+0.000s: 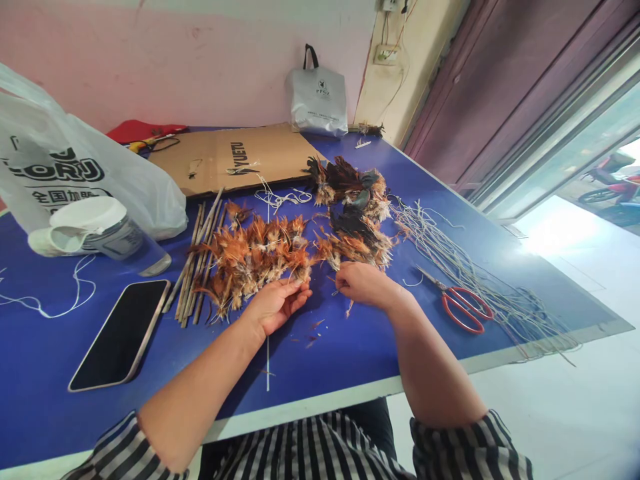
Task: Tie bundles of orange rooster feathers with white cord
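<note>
My left hand [279, 305] is closed at the near edge of the orange-brown feather bunches, its thumb and fingers pinching the base of one feather bunch [301, 262]. My right hand [367, 285] is curled just in front of a second feather heap [357, 248], fingertips pressed together and turned down. A small thin end shows below those fingertips, too small to name. Tied feather bunches [250, 257] lie in rows to the left of my hands. Darker, black-tipped feather bunches [345, 180] sit farther back.
Red-handled scissors [467, 309] and long loose cords [465, 267] lie to the right. On the left are thin sticks [193, 273], a phone [120, 337], a lidded plastic cup [107, 227] and a white plastic bag [95, 167]. Flattened cardboard [200, 163] and a grey bag [319, 100] stand behind.
</note>
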A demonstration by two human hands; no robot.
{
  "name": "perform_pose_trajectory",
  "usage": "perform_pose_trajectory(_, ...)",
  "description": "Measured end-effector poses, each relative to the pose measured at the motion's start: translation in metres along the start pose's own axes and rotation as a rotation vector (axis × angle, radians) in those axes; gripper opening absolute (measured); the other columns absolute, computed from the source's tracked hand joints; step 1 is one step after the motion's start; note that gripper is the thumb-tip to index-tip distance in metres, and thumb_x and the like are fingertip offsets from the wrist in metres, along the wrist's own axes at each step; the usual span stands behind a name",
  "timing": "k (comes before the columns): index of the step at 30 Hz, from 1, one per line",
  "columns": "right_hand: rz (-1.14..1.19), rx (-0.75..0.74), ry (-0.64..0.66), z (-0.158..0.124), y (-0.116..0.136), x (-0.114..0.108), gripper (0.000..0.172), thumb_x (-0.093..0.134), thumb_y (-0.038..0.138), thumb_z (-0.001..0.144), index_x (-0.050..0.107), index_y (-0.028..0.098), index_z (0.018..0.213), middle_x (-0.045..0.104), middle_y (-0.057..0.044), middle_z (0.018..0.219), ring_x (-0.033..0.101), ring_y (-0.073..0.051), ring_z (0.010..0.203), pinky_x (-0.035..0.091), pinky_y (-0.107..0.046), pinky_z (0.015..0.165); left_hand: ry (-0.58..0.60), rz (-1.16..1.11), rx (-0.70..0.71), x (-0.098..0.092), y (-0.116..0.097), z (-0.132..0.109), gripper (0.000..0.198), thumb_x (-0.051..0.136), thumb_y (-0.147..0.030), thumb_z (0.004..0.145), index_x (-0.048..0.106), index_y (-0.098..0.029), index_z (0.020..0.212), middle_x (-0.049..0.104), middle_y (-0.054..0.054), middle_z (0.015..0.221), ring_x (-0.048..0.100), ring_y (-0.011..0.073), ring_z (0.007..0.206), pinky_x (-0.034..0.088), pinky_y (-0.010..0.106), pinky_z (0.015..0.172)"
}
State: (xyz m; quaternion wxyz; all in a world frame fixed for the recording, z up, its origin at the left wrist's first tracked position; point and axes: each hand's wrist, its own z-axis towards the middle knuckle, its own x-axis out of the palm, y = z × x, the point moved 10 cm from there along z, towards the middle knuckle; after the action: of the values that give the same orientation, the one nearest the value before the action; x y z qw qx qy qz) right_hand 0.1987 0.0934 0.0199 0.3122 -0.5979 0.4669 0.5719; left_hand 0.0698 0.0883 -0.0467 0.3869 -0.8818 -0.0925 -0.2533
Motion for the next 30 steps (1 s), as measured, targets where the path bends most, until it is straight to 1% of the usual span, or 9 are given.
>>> perform_pose_trajectory(4, 0.107, -0.082, -0.053, -0.003, 0.012, -0.011, 0.018, 0.051, 0.013, 0.074, 0.067, 0.019, 0.08, 0.061, -0.004, 0.089, 0.056, -0.014, 0.08, 0.038, -0.023, 0.071, -0.006, 0.104, 0.016, -0.002, 0.001, 0.001, 0.009, 0.056, -0.004, 0.079, 0.064, -0.007, 0.075, 0.069, 0.009, 0.072, 0.065, 0.0106, 0.056, 0.053, 0.014, 0.047)
perform_pose_trajectory(7, 0.176, -0.139, -0.089, -0.007, 0.025, -0.02, 0.017, 0.051, 0.013, 0.075, 0.066, 0.018, 0.081, 0.061, -0.003, 0.09, 0.056, -0.013, 0.08, 0.039, -0.023, 0.073, 0.054, 0.209, 0.055, 0.003, 0.0, -0.001, 0.008, 0.058, -0.008, 0.078, 0.065, -0.006, 0.075, 0.07, 0.014, 0.086, 0.068, 0.0142, 0.062, 0.053, 0.016, 0.047)
perform_pose_trajectory(9, 0.184, -0.166, -0.132, -0.011, 0.034, -0.028, 0.017, 0.05, 0.014, 0.078, 0.066, 0.018, 0.083, 0.06, -0.004, 0.093, 0.055, -0.013, 0.082, 0.038, -0.023, 0.074, 0.089, 0.261, 0.052, 0.006, 0.003, -0.003, 0.01, 0.058, -0.01, 0.079, 0.066, -0.006, 0.075, 0.069, 0.016, 0.089, 0.068, 0.0163, 0.065, 0.053, 0.016, 0.047)
perform_pose_trajectory(12, 0.119, -0.19, -0.205, -0.014, 0.045, -0.037, 0.019, 0.046, 0.017, 0.083, 0.065, 0.017, 0.085, 0.059, -0.004, 0.093, 0.054, -0.012, 0.082, 0.038, -0.022, 0.071, 0.128, 0.285, 0.011, 0.009, 0.009, -0.005, 0.01, 0.059, -0.012, 0.078, 0.066, -0.005, 0.076, 0.07, 0.018, 0.088, 0.069, 0.0175, 0.067, 0.053, 0.015, 0.049)
perform_pose_trajectory(14, 0.054, -0.209, -0.23, -0.015, 0.052, -0.038, 0.021, 0.043, 0.019, 0.086, 0.064, 0.016, 0.084, 0.057, -0.005, 0.092, 0.053, -0.012, 0.081, 0.037, -0.022, 0.068, 0.15, 0.269, -0.02, 0.011, 0.012, -0.005, 0.01, 0.06, -0.013, 0.078, 0.066, -0.005, 0.077, 0.07, 0.017, 0.087, 0.069, 0.0173, 0.068, 0.054, 0.015, 0.051)
perform_pose_trajectory(18, -0.047, -0.258, -0.25, -0.014, 0.064, -0.034, 0.024, 0.041, 0.02, 0.089, 0.064, 0.015, 0.08, 0.055, -0.006, 0.09, 0.05, -0.012, 0.079, 0.036, -0.024, 0.068, 0.176, 0.239, -0.059, 0.013, 0.016, -0.004, 0.012, 0.059, -0.013, 0.079, 0.067, -0.005, 0.076, 0.07, 0.015, 0.082, 0.069, 0.016, 0.067, 0.054, 0.014, 0.053)
perform_pose_trajectory(22, -0.126, -0.277, -0.249, -0.013, 0.069, -0.032, 0.019, 0.047, 0.021, 0.086, 0.063, 0.014, 0.079, 0.053, -0.007, 0.09, 0.049, -0.015, 0.082, 0.037, -0.026, 0.07, 0.184, 0.22, -0.065, 0.014, 0.015, -0.006, 0.014, 0.057, -0.012, 0.08, 0.066, -0.004, 0.073, 0.07, 0.013, 0.077, 0.068, 0.015, 0.066, 0.053, 0.014, 0.052)
perform_pose_trajectory(27, -0.158, -0.293, -0.262, -0.012, 0.076, -0.03, 0.016, 0.049, 0.02, 0.084, 0.063, 0.014, 0.079, 0.054, -0.008, 0.098, 0.05, -0.016, 0.083, 0.039, -0.027, 0.071, 0.164, 0.246, -0.047, 0.012, 0.013, -0.009, 0.016, 0.057, -0.01, 0.079, 0.066, -0.005, 0.067, 0.068, 0.009, 0.065, 0.065, 0.0109, 0.056, 0.053, 0.014, 0.052)
perform_pose_trajectory(30, -0.089, -0.297, -0.297, -0.013, 0.075, -0.034, 0.017, 0.049, 0.02, 0.084, 0.064, 0.015, 0.079, 0.055, -0.008, 0.094, 0.051, -0.015, 0.081, 0.04, -0.026, 0.07, 0.153, 0.295, -0.016, 0.011, 0.01, -0.009, 0.015, 0.059, -0.007, 0.077, 0.065, -0.005, 0.063, 0.066, 0.007, 0.061, 0.063, 0.0093, 0.053, 0.052, 0.013, 0.051)
